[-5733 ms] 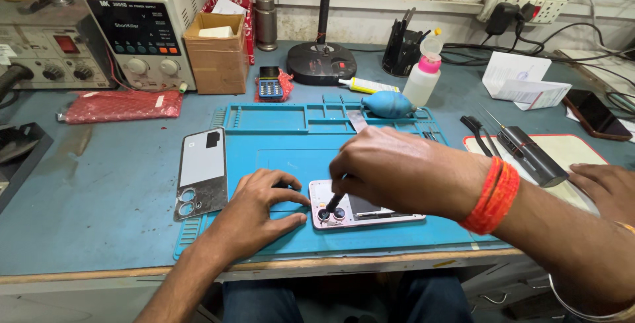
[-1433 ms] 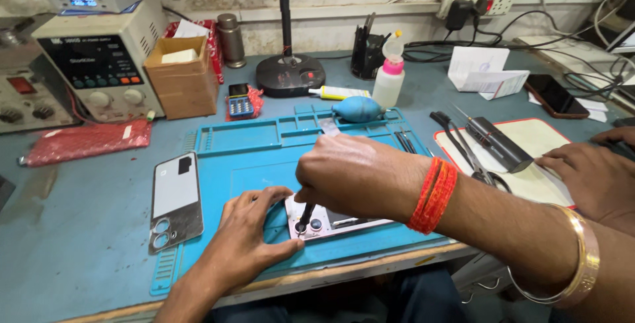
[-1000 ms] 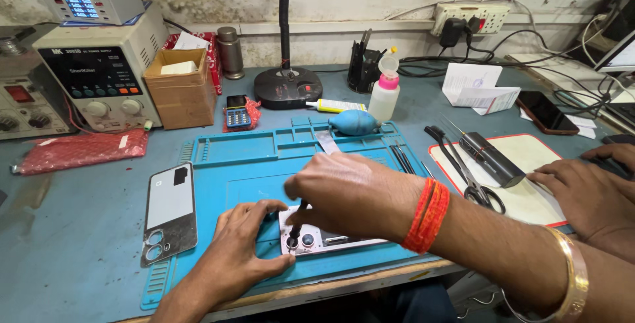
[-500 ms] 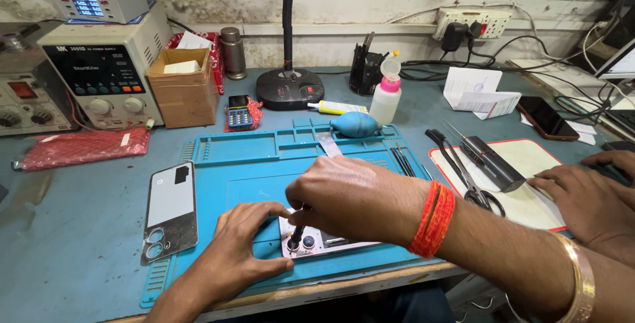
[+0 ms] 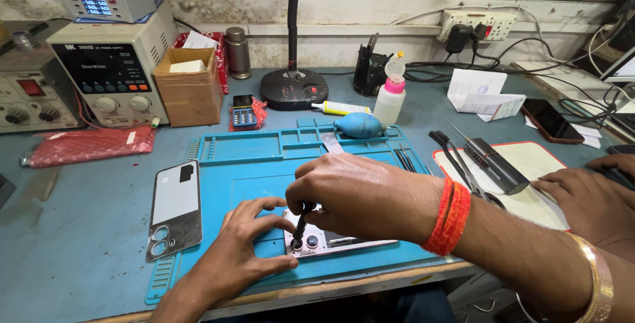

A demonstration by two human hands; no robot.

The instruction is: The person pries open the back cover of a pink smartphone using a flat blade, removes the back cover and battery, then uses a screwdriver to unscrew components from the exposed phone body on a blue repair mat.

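Observation:
An opened phone [image 5: 344, 242] lies face down on the blue work mat [image 5: 231, 184] near the table's front edge. My right hand [image 5: 364, 194], with an orange thread band at the wrist, grips a small dark screwdriver [image 5: 303, 220]. The screwdriver stands upright with its tip at the phone's camera corner. My left hand [image 5: 241, 250] rests on the mat with its fingers pressed on that same end of the phone. The removed back cover [image 5: 175, 207] lies flat at the mat's left edge.
Another person's hand [image 5: 582, 190] rests on a white pad with tweezers and a black tool [image 5: 489, 164]. Behind the mat are a blue air blower [image 5: 360, 126], a pink-capped bottle [image 5: 390, 98], a lamp base [image 5: 294, 88], a cardboard box [image 5: 188, 91] and a power supply [image 5: 109, 75].
Both my hands stay on the phone with the screwdriver at its camera corner. My head has shifted, so the view slid a little. The other person's hand came in at the right.

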